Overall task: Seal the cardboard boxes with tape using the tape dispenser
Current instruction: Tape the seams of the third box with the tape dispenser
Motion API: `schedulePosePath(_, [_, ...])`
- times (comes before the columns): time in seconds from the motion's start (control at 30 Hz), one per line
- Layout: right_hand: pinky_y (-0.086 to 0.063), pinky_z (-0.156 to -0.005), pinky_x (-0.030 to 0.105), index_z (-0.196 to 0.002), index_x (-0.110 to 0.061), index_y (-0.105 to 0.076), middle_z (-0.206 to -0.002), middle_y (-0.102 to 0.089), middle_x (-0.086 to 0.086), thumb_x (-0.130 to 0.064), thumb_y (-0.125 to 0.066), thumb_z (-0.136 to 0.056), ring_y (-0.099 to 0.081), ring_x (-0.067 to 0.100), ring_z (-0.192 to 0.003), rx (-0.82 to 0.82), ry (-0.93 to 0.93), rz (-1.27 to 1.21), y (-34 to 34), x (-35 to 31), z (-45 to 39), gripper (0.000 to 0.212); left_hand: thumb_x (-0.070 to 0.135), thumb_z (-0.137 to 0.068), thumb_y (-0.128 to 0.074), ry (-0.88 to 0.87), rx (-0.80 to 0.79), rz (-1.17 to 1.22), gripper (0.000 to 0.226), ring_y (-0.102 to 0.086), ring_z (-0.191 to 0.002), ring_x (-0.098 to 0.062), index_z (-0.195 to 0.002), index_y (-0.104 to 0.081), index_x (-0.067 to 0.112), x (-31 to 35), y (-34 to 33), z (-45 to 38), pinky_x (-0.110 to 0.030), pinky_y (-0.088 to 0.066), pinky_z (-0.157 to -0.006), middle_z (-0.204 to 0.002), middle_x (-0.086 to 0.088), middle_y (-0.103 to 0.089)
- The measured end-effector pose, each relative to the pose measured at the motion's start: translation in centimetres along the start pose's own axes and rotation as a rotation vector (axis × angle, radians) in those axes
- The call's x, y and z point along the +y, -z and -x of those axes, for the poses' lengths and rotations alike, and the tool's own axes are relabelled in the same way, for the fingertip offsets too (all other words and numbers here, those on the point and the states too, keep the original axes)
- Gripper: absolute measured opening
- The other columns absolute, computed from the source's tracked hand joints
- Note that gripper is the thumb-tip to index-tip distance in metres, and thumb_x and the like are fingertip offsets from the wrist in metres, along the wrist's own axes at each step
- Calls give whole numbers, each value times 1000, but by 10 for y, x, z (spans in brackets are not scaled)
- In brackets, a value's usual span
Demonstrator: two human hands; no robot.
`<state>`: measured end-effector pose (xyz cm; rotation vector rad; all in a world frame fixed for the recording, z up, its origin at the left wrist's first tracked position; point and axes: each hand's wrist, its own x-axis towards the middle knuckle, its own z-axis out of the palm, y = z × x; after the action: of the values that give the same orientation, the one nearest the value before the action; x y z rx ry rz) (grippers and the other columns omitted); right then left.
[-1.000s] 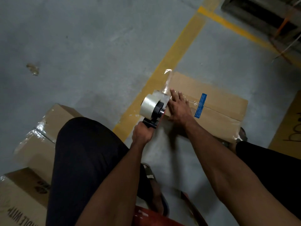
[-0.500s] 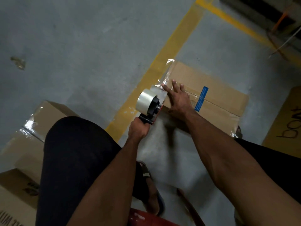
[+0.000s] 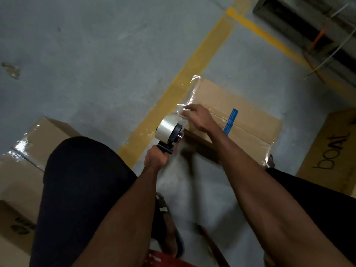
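The right hand (image 3: pixel 200 117) has lifted off the cardboard box (image 3: pixel 248 120), fingers loose on tape; left hand (image 3: pixel 155 160) grips the tape dispenser (image 3: pixel 169 134)

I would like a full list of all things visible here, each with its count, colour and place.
brown cardboard box with blue label: one, centre right, on floor
clear tape strip: one, along that box's left edge
black tape dispenser with clear roll: one, centre, beside the box
other brown cardboard boxes: two at left, one at right
yellow floor line: centre
grey concrete floor: everywhere
left hand: grips dispenser handle
right hand: fingers on the tape
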<state>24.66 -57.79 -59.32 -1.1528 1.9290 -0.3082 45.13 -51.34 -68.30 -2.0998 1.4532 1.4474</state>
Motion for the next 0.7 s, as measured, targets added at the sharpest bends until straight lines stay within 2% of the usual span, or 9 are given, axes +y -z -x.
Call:
schedulePosePath(0.07, [-29,-118,54,-154,-26,-41,-158,-44,3,-91,-64,-58,-45,24,-142,-58,-21,44,-14,-21,21,118,57,-75,-65,-14,-1,-6,63,-65,-109,-39,-123,-61,18,1,-1,-1,-39,-55,-83,-121,-12,-67])
schedulePosePath(0.13, [-18,-117,69,-160,-18,-23,-162,-35,5,-95,-70,-47,-38,28,-146,-117,-75,277,-32,-41,39,144,58,-81,-59,-30,-5,-34,67,-61,-116,-40,-130,-57,14,0,-3,-2,-39,-51,-86,-128,-15,-62])
schedulePosePath(0.17, [-14,-114,74,-159,-14,-21,-161,-33,8,-92,-73,-46,-38,29,-146,-109,-98,400,-43,-47,41,148,65,-79,-52,-46,1,-45,75,-59,-120,-39,-135,-55,16,-1,-5,-4,-39,-50,-90,-134,-14,-61])
schedulePosePath(0.23, [-15,-114,73,-154,-9,-30,-155,-35,11,-82,-82,-49,-43,29,-141,-31,-129,548,-60,-53,40,137,70,-74,-48,-44,-3,-62,81,-60,-121,-37,-138,-55,20,-4,-7,-6,-39,-52,-92,-136,-12,-61])
schedulePosePath(0.3, [-30,-115,58,-143,-8,-43,-143,-43,10,-71,-87,-49,-53,29,-128,67,-112,567,-69,-54,37,121,58,-82,-61,-16,13,-46,66,-62,-117,-36,-133,-59,16,-3,-5,-5,-38,-53,-88,-132,-11,-63])
schedulePosePath(0.37, [-47,-99,43,-133,-9,-48,-132,-48,8,-63,-89,-46,-57,29,-114,132,-80,477,-70,-50,37,110,48,-89,-62,-21,25,-56,54,-62,-116,-36,-130,-59,13,4,-1,1,-36,-52,-85,-130,-12,-62])
schedulePosePath(0.4, [-51,-90,41,-130,-9,-49,-130,-48,7,-59,-90,-44,-57,30,-110,148,-81,428,-69,-47,38,107,46,-91,-60,-29,32,-75,51,-62,-116,-36,-130,-58,13,7,0,1,-36,-53,-86,-130,-12,-62])
schedulePosePath(0.5, [-54,-83,40,-128,-10,-50,-128,-49,6,-54,-89,-42,-57,33,-110,152,-74,339,-65,-46,39,104,44,-92,-60,16,59,-68,50,-62,-117,-36,-131,-58,13,15,3,7,-38,-53,-88,-130,-12,-62])
schedulePosePath(0.7, [-53,-89,40,-127,-9,-50,-124,-47,6,-51,-92,-47,-56,33,-113,84,-97,332,-70,-39,42,99,42,-92,-60,-2,78,-39,48,-60,-116,-41,-128,-58,11,7,-5,21,-45,-53,-90,-128,-17,-62])
